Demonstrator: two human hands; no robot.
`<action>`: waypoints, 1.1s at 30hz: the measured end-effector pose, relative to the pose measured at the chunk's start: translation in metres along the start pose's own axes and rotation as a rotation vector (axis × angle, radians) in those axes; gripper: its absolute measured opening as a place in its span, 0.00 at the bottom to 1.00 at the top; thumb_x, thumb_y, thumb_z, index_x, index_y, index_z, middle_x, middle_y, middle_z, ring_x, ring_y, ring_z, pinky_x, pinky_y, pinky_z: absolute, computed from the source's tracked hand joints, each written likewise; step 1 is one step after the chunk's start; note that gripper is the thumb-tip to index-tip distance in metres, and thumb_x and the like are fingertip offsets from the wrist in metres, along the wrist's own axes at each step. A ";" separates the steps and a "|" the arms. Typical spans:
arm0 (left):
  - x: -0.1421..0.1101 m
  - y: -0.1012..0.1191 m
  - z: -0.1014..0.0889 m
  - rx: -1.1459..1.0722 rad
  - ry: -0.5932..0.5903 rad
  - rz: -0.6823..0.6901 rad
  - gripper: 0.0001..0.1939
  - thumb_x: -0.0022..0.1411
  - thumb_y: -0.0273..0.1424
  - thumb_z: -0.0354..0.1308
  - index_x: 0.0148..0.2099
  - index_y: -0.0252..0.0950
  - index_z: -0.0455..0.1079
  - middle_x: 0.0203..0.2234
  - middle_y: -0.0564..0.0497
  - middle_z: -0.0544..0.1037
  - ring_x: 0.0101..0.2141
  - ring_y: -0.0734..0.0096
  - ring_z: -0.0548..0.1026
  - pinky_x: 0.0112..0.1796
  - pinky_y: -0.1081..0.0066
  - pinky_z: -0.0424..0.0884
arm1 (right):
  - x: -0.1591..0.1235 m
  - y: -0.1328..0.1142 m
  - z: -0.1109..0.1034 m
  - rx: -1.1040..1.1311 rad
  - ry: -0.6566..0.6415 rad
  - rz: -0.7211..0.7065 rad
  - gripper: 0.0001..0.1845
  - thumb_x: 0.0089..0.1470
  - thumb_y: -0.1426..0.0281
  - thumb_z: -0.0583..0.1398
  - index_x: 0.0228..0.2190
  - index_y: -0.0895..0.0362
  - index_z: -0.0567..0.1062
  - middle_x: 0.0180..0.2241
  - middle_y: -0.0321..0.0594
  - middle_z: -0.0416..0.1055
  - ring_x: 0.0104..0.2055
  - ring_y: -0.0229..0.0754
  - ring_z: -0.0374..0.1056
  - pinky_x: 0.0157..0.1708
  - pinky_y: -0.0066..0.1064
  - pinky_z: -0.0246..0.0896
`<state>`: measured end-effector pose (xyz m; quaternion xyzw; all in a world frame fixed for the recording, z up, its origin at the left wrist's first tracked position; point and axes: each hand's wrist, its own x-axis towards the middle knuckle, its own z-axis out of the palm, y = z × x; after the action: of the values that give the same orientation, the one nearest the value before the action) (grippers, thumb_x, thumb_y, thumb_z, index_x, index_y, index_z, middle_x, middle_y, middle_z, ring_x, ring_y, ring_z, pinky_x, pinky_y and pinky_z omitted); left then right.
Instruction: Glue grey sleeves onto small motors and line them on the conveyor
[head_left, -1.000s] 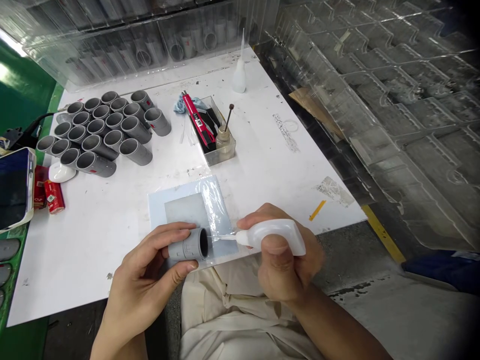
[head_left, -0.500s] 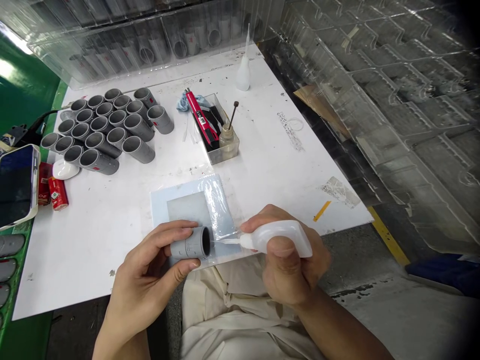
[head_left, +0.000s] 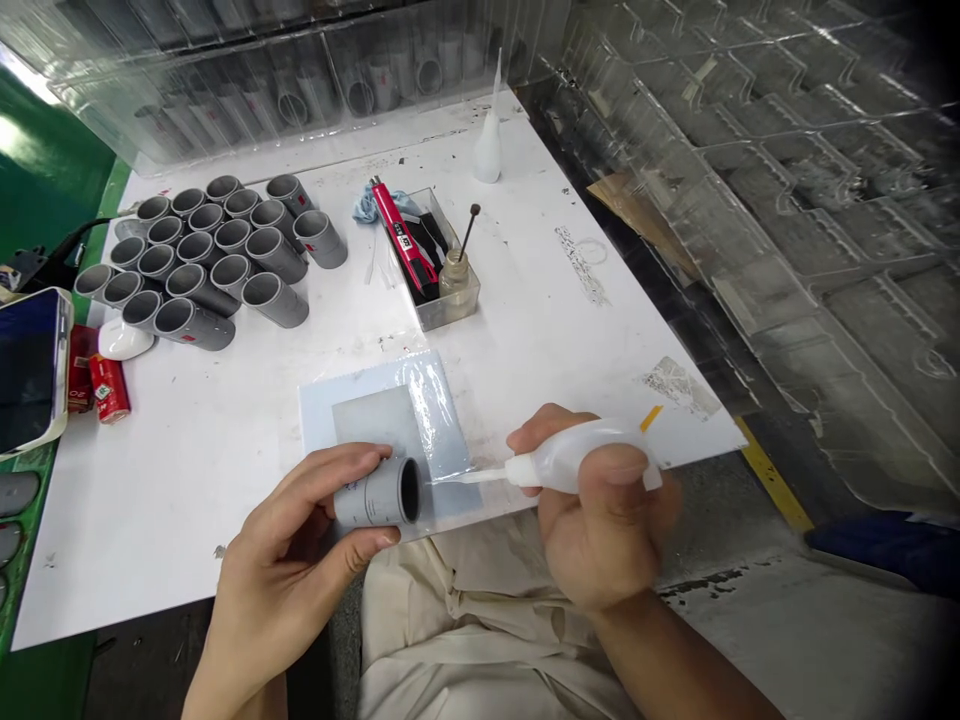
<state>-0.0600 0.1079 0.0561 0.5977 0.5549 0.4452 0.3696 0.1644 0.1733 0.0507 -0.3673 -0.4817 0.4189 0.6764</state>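
Left hand (head_left: 292,560) grips a gray tube (head_left: 375,492) above the white table (head_left: 187,480), clear trays (head_left: 750,180) beyond.

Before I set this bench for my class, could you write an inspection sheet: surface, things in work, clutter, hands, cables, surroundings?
Surface: white tabletop, scuffed
Things in work: grey tube, squeeze bottle
Clutter: phone, red-handled tool, second bottle
Hands: left hand holds the tube; right hand holds the squeeze bottle, nozzle toward the tube's opening
Cables: black cord, far left
Surroundings: clear plastic trays, right and back
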 end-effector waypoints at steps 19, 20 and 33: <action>0.001 -0.002 -0.004 -0.086 -0.059 -0.026 0.24 0.68 0.19 0.69 0.58 0.52 0.78 0.57 0.50 0.81 0.59 0.64 0.78 0.49 0.74 0.80 | -0.002 0.004 0.003 0.012 0.003 0.086 0.14 0.71 0.60 0.65 0.36 0.52 0.87 0.27 0.36 0.80 0.23 0.39 0.71 0.22 0.34 0.64; 0.001 -0.002 -0.004 -0.087 -0.060 -0.023 0.24 0.68 0.19 0.69 0.58 0.52 0.78 0.57 0.50 0.81 0.59 0.64 0.78 0.49 0.74 0.80 | -0.002 0.004 0.003 0.004 0.004 0.093 0.14 0.72 0.60 0.64 0.37 0.52 0.87 0.27 0.35 0.79 0.23 0.39 0.71 0.22 0.33 0.65; 0.001 -0.005 -0.004 -0.083 -0.054 0.039 0.26 0.67 0.15 0.68 0.59 0.48 0.77 0.58 0.50 0.81 0.60 0.67 0.78 0.48 0.77 0.80 | -0.004 -0.001 0.002 -0.025 -0.010 0.201 0.17 0.71 0.58 0.64 0.35 0.53 0.88 0.25 0.38 0.78 0.24 0.42 0.70 0.24 0.37 0.66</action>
<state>-0.0653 0.1092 0.0530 0.6043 0.5140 0.4588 0.4002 0.1622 0.1690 0.0510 -0.4204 -0.4509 0.4804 0.6238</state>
